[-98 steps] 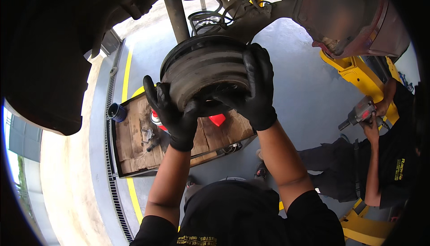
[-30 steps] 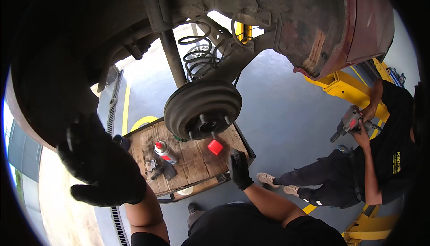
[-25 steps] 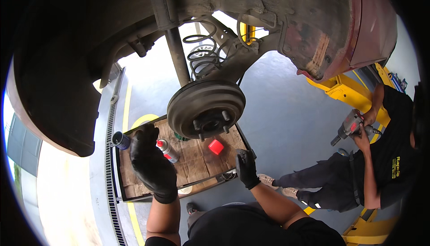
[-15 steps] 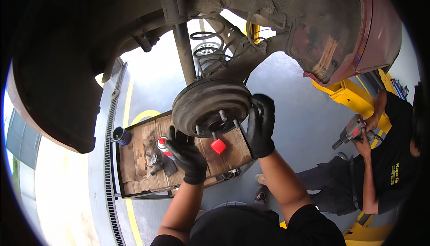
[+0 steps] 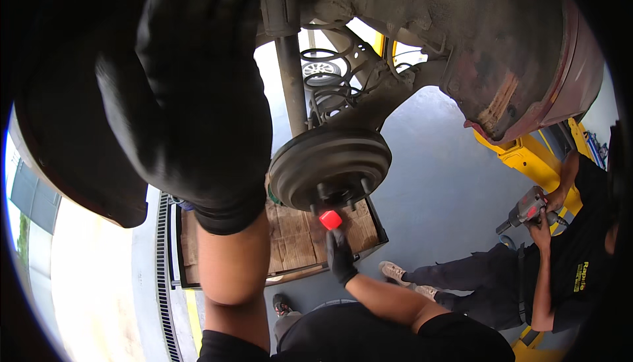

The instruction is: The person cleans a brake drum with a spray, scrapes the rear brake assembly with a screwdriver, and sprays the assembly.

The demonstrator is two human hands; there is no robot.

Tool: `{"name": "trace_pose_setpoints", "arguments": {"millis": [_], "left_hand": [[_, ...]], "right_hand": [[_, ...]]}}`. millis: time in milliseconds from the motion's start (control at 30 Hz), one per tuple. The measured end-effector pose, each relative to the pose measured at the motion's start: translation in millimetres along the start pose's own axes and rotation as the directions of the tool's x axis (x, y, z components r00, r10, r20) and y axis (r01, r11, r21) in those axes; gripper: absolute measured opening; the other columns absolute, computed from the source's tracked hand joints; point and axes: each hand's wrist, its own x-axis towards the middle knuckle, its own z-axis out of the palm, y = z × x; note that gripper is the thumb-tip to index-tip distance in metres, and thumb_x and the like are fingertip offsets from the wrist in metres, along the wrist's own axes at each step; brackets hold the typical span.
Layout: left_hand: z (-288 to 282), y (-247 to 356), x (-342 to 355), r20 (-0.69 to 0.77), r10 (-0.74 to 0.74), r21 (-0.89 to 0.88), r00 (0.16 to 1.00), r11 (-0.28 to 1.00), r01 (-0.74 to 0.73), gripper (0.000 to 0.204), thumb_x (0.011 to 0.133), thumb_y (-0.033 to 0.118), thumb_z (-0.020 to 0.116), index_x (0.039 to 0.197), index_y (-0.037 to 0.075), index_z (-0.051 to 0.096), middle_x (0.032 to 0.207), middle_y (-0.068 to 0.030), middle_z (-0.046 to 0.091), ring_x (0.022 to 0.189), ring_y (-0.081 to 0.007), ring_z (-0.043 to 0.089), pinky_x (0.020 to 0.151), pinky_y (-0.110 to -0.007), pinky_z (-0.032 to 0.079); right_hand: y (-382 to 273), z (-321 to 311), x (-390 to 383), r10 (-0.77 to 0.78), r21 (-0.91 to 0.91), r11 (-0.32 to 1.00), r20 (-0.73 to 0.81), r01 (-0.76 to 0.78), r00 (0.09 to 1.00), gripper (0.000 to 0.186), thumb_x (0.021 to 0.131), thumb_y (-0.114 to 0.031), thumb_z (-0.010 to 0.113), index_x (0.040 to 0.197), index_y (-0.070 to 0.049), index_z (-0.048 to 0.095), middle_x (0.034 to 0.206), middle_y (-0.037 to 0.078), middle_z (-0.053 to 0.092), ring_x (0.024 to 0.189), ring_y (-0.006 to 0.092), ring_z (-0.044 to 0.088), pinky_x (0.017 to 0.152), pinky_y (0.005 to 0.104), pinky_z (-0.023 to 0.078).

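Observation:
My left hand (image 5: pixel 198 91), in a black glove, is raised large and close at the upper left. Its fingers stretch upward with the thumb apart, and nothing shows in it. My right hand (image 5: pixel 339 258), also black-gloved, reaches low over the cart; its fingers are closed at the near end of a small red block-shaped thing (image 5: pixel 330 219). Just above that thing is a worn brake drum (image 5: pixel 330 164) with wheel studs, mounted on the axle of a raised car. My left hand and forearm hide part of the cart and the wheel arch.
A wood-topped cart (image 5: pixel 290 240) stands below the drum. Behind the drum are a coil spring (image 5: pixel 326 55) and a shock absorber (image 5: pixel 290 78). At the right a co-worker (image 5: pixel 560 243) holds an impact wrench (image 5: pixel 525 209) beside a yellow lift arm (image 5: pixel 524 157). A floor grate (image 5: pixel 165 309) runs along the left.
My left hand has risen from below the drum to the upper left, close to the view. My right hand has left the drum's right side and come down to the red block-shaped thing.

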Motion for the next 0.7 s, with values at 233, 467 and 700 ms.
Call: {"name": "trace_pose_setpoints", "arguments": {"millis": [233, 467, 700], "left_hand": [[-95, 45, -78, 0.412, -0.064, 0.827, 0.909, 0.443, -0.344, 0.051, 0.105, 0.033, 0.048, 0.139, -0.005, 0.053, 0.134, -0.0284, 0.059, 0.120, -0.0398, 0.062, 0.105, -0.051, 0.049], [-207, 101, -482, -0.786, -0.040, 0.591, 0.617, -0.344, 0.730, 0.027, 0.096, 0.017, 0.066, 0.116, -0.001, 0.070, 0.108, -0.0161, 0.073, 0.101, -0.0253, 0.070, 0.089, -0.035, 0.054], [-262, 158, -449, -0.684, -0.149, 0.628, 0.714, -0.617, 0.473, 0.054, 0.089, 0.022, 0.071, 0.138, 0.007, 0.054, 0.119, -0.0178, 0.067, 0.105, -0.0370, 0.063, 0.092, -0.050, 0.048]], "right_hand": [[2, -14, -5, 0.019, 0.069, 0.996, 0.506, -0.063, 0.862, 0.028, 0.105, -0.023, 0.052, 0.119, -0.002, 0.063, 0.097, 0.008, 0.069, 0.086, 0.0173, 0.066, 0.081, 0.0323, 0.054], [-1, -32, -21, 0.106, -0.158, 0.987, 0.432, -0.041, 0.895, 0.026, 0.102, -0.020, 0.056, 0.115, -0.001, 0.066, 0.108, 0.017, 0.069, 0.101, 0.0354, 0.067, 0.087, 0.0407, 0.053], [14, 30, -75, -0.020, -0.111, 0.985, 0.685, 0.132, 0.729, 0.025, 0.101, -0.022, 0.059, 0.113, -0.002, 0.068, 0.109, 0.019, 0.068, 0.102, 0.0358, 0.066, 0.088, 0.0416, 0.051]]}}
